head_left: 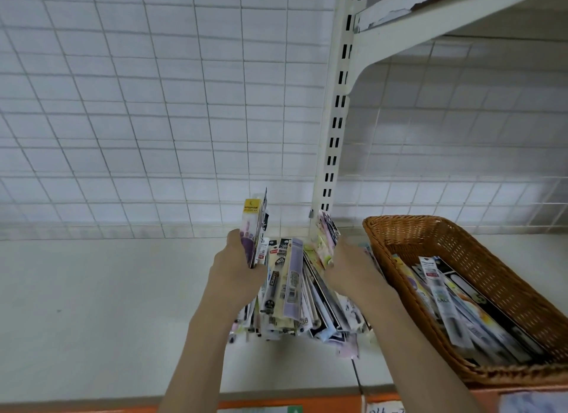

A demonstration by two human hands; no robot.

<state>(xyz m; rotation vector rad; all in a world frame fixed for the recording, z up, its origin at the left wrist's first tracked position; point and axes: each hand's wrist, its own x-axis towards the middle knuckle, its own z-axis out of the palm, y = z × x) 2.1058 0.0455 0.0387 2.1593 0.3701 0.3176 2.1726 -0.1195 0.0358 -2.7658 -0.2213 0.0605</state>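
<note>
An upright bundle of packets (256, 228) is gripped in the left hand (236, 259), the thumb laid on the near face and the fingers wrapped out of sight behind. It is held on edge, probably so that the printed headers can be read and the cards squared together. A second bundle (327, 237) is clasped in the right hand (350, 265) and tilted away to the right. The two bundles are thus parted like the halves of an opened book, and the loose pile (292, 289) lying flat between them is exposed, apparently for sorting by kind. Both forearms are stretched forward from the front edge of the shelf (92, 305), almost parallel. The left wrist is held straight, the right is turned slightly outward, and both hands are raised just above the pile. The pile itself is spread from the middle of the shelf towards its back edge, at the foot of the slotted upright (335, 120). Just beside the right hand, at the right end of the shelf, a wicker basket (491, 259) is set at an angle. More packets (455, 305) are laid lengthwise in it, so it may serve as the source or the destination. The back is closed by a wire grid (153, 105), and an upper shelf (461, 12) is carried above the basket.
</note>
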